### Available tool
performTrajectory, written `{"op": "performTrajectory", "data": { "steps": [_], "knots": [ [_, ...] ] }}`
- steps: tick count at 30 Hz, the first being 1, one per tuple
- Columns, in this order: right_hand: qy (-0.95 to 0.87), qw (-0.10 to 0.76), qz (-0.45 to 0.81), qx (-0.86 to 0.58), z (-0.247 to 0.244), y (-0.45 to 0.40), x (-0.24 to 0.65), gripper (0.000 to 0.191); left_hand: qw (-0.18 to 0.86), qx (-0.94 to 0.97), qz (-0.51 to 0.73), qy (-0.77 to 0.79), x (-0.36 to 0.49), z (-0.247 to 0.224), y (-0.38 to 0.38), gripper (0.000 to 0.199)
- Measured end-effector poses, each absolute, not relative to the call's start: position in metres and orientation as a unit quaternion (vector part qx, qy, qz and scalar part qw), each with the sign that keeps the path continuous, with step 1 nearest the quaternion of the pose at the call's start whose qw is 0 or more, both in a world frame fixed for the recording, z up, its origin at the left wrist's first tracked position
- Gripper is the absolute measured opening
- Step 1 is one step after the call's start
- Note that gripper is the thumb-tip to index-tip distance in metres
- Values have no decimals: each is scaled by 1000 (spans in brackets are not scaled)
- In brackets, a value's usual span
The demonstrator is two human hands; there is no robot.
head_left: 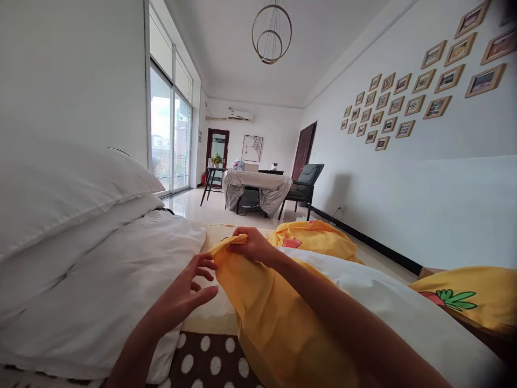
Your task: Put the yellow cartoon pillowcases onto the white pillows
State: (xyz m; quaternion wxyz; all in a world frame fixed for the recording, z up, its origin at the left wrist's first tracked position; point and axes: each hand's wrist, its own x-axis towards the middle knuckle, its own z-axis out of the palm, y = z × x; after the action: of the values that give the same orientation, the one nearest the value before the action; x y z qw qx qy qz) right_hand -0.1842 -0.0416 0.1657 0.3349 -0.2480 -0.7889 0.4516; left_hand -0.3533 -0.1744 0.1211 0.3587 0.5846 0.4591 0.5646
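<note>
In the head view, the only one, the yellow cloth [258, 291] is the landmark. Its narrow, gathered end points away from the person, and its long axis runs back from there toward the person, slanting to the right as it widens. The right hand [252, 245] is the nearer one: it pinches the folded edge at that far end between thumb and fingers, its forearm lying across above the cloth. The left hand [191, 293] is just left of the same end, fingers loosely spread and curved, thumb apart; its fingertips come up to the edge, though whether they touch it I cannot tell. From the left palm, the cloth lies to the right.

Under and left of the yellow cloth is a cream cover [218, 323], with a brown polka-dot fabric [210, 364] showing nearer the person. Farther left of the cloth are stacked white pillows [76, 188]. To its right spreads a white fabric [388, 291]; past that is a yellow pillow-like piece with a fruit print [476, 296], and beyond the cloth's far end, to the right, a crumpled yellow printed bundle [323, 242]. Whether these join the cloth is hidden.

Well beyond the cloth, on a glossy tiled floor, stands a plastic-draped table [258, 180] with a dark armchair [309, 180]. Glass sliding doors [161, 118] are beyond it to the left, framed photographs [396, 105] on the wall to the right.
</note>
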Motion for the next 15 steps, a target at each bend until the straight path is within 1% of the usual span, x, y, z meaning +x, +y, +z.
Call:
{"op": "performTrajectory", "data": {
  "steps": [1, 2, 4, 6, 8, 10, 12, 15],
  "knots": [
    [-784, 340, 457, -247, 165, -42, -186, 38, 331, 578, 574, 476, -348, 118, -170, 51],
    [-781, 338, 466, -242, 165, -44, -187, 40, 306, 562, 593, 489, -342, 114, -165, 50],
    [-777, 324, 488, -231, 164, -50, -192, 43, 262, 516, 644, 501, -330, 108, -154, 40],
    [-770, 309, 508, -230, 163, -57, -197, 44, 253, 476, 687, 487, -321, 103, -146, 33],
    [-768, 289, 524, -230, 163, -62, -201, 44, 311, 444, 717, 439, -317, 101, -143, 33],
    [-775, 264, 528, -225, 164, -64, -202, 43, 417, 402, 726, 370, -317, 101, -145, 37],
    [-792, 243, 516, -217, 167, -63, -201, 43, 500, 359, 718, 324, -319, 105, -151, 43],
    [-825, 206, 492, -187, 174, -57, -195, 41, 555, 321, 704, 306, -322, 112, -159, 46]
  ]
}}
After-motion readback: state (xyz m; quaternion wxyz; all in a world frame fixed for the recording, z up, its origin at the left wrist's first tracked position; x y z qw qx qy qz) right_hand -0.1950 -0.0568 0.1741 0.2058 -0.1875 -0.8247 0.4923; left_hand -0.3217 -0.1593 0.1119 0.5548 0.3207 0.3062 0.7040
